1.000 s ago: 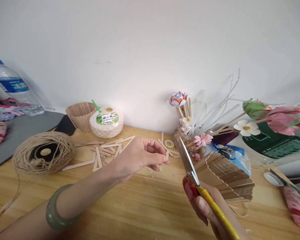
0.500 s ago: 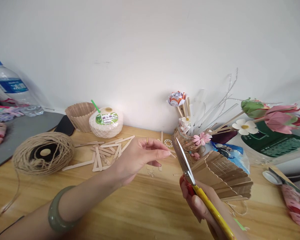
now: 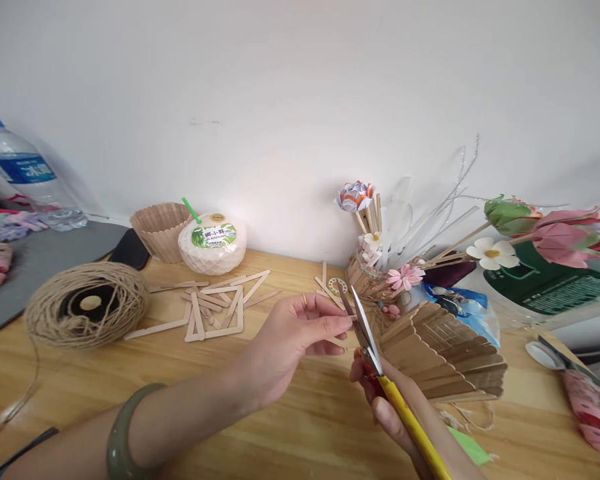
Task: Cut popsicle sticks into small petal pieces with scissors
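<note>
My left hand point(image 3: 305, 333), closed in a pinch, holds a small thin sliver point(image 3: 353, 318); only its tip shows, and its kind is unclear. Yellow-and-red-handled scissors point(image 3: 373, 353) are in my right hand point(image 3: 390, 400), blades pointing up and slightly apart, right beside the left fingertips. Whether the blades touch the sliver I cannot tell. Behind my left hand lie several flat wooden craft sticks point(image 3: 215, 307), some arranged in a square. A fluted holder made of such sticks point(image 3: 445, 353) lies on its side just right of the scissors.
A ball of twine point(image 3: 87, 307), a fluted wooden cup point(image 3: 161, 232) and a wrapped coconut point(image 3: 213, 247) stand at the left. Paper flowers point(image 3: 493, 255) lean out of a decorated pot point(image 3: 363, 280) at the right. A pink glue gun point(image 3: 593, 413) lies at the right edge.
My left hand has moved right and slightly down, bringing the sliver up to the scissors. The scissors have shifted a little left, their two blades now showing apart.
</note>
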`<state>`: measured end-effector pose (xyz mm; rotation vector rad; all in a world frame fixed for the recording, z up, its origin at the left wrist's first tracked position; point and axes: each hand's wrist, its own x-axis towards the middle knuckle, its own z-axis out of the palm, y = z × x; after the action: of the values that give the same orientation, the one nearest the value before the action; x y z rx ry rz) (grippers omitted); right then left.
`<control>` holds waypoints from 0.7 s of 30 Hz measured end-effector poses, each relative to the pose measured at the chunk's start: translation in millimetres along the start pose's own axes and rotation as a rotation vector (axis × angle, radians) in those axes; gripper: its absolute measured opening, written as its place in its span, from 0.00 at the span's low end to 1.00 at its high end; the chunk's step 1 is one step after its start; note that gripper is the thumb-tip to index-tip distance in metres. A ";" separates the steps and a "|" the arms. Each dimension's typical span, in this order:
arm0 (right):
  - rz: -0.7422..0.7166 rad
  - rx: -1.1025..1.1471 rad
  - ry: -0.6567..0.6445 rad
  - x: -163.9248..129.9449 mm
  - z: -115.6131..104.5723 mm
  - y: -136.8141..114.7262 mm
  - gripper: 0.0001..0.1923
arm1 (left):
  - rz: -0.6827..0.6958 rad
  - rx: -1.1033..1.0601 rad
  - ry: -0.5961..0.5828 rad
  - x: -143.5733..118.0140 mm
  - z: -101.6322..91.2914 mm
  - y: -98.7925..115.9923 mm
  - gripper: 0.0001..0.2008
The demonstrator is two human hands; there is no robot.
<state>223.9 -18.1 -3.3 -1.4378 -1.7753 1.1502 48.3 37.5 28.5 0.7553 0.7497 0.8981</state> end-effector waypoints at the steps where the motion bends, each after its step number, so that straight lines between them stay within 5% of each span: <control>1: 0.007 0.020 -0.018 1.2 0.0 -0.9 0.32 | -0.005 0.002 -0.006 0.1 0.1 -1.0 0.07; 10: -0.022 0.019 -0.051 4.5 -2.0 0.6 0.32 | 0.005 0.052 -0.073 0.8 -0.2 5.4 0.08; 21: 0.012 -0.096 -0.063 3.0 -1.8 1.9 0.33 | 0.024 0.252 0.005 7.3 -2.9 10.1 0.02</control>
<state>225.4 -14.7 -4.4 -1.4833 -1.8907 1.1421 45.0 48.9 33.4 0.9855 0.8701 0.8357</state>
